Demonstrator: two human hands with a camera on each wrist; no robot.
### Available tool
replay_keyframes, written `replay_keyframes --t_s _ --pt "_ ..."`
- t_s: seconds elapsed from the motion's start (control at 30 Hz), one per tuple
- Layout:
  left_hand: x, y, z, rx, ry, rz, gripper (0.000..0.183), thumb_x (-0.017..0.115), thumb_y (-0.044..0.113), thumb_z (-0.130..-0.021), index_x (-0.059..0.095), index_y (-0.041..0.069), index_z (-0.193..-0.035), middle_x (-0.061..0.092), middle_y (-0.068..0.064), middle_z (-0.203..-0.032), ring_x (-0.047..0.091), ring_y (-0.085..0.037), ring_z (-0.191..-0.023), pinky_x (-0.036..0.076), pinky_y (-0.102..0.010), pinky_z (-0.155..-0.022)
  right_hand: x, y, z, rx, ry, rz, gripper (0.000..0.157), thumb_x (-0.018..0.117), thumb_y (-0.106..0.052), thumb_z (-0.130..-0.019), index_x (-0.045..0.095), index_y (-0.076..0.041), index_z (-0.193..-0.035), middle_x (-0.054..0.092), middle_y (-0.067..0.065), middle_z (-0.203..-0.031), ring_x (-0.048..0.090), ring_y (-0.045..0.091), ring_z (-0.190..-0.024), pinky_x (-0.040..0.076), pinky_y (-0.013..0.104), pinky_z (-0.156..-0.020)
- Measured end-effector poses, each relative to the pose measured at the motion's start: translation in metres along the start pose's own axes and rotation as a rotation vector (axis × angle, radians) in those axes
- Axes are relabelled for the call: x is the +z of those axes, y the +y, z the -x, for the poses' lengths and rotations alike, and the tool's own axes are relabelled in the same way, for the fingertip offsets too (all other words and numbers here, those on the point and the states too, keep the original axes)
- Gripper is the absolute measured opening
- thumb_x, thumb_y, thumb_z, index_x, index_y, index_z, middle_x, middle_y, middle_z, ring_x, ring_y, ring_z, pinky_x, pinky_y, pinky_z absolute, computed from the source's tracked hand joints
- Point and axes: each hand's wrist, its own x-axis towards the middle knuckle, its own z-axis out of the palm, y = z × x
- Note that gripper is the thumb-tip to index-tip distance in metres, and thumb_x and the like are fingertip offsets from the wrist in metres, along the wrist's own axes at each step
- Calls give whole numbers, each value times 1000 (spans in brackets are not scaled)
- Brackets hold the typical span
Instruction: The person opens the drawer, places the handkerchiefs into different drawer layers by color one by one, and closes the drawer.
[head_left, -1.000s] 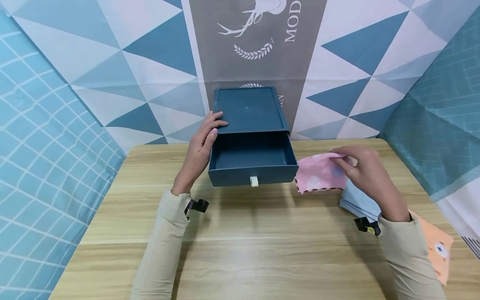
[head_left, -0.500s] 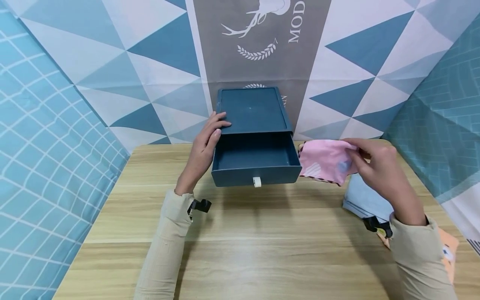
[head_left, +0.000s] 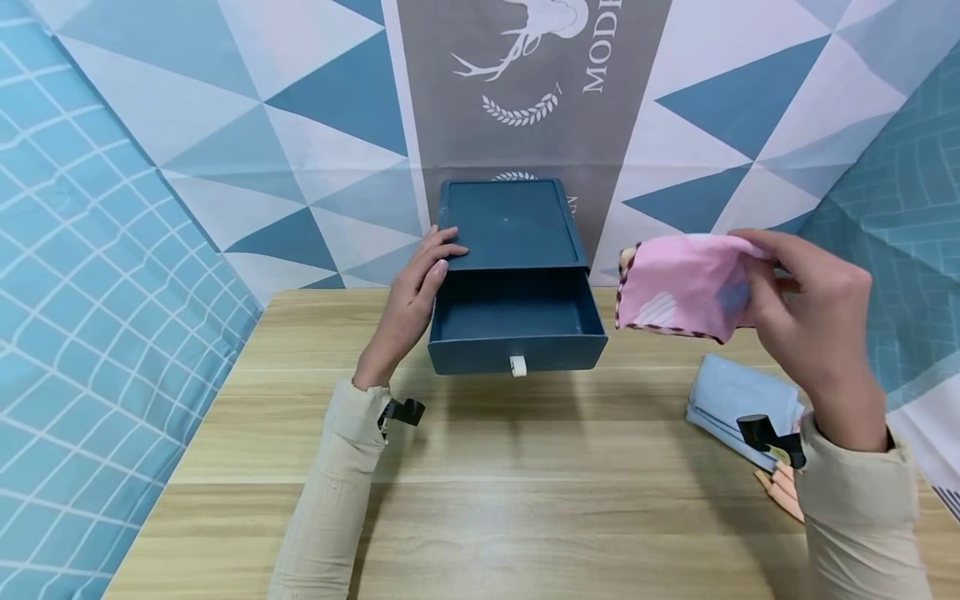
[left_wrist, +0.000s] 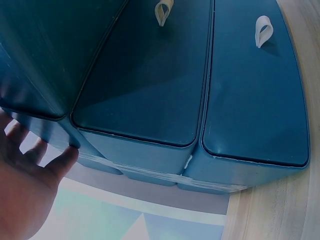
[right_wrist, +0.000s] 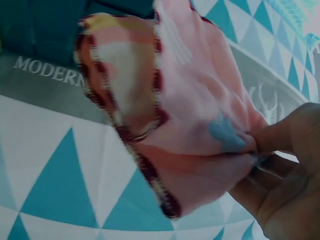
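Note:
My right hand (head_left: 813, 304) pinches one end of a folded pink towel (head_left: 678, 283) with a dark stitched edge. The towel hangs in the air to the right of the dark blue drawer unit (head_left: 510, 221); its patterned inner side (right_wrist: 132, 75) shows in the right wrist view. My left hand (head_left: 416, 287) rests against the unit's upper left side, fingertips on its top. The top drawer (head_left: 517, 354) is pulled out, with nothing visible inside. Lower drawers (left_wrist: 255, 100) with pale loop tabs are closed in the left wrist view.
A folded light blue cloth (head_left: 738, 400) lies on the wooden table (head_left: 480, 500) at the right. Beside it, an orange cloth (head_left: 783, 492) is partly hidden by my right forearm. Patterned fabric (head_left: 337, 100) stands behind the unit and on both sides.
My right hand has lifted the pink towel and moved it up and to the right, away from beside the drawer. My left hand stays on the unit.

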Motion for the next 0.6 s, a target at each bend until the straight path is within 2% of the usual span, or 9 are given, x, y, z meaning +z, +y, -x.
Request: replay_keyframes --t_s 0.17,0.3,0.37,0.47,0.6 --pt "0 0 0 0 -4 2 32 39 6 -107 59 -3 -131 39 -18 -155 15 -29 -152 15 -42 -123 -1 -9 -15 38 112 -50 25 56 -6 -95 75 3 -110 73 20 -99 54 -18 -78 40 1 -69" --pt "0 0 1 -12 -5 7 33 38 8 -107 59 -2 -131 39 -16 -155 15 -23 -152 14 -41 -123 2 -17 -24 101 172 -164 24 58 -6 -95 75 2 -109 74 10 -99 58 -7 -70 43 5 -63" --pt "0 0 1 -16 -6 9 33 39 8 -107 59 -1 -131 39 -16 -155 14 -21 -152 14 -41 -123 6 -22 -28 135 200 -259 22 60 -4 -94 75 4 -108 73 9 -99 59 0 -67 44 7 -59" --pt "0 0 1 -16 -4 11 33 39 8 -107 59 -1 -131 39 -16 -155 14 -20 -152 14 -41 -123 13 -29 -33 175 233 -461 20 62 0 -92 73 10 -106 72 13 -97 60 11 -67 47 11 -58" --pt "-1 0 1 -16 -2 6 33 39 7 -107 59 -1 -131 39 -15 -155 14 -20 -152 14 -43 -123 25 -38 -39 198 246 -725 20 63 5 -91 69 17 -106 69 16 -93 57 15 -63 50 15 -57"
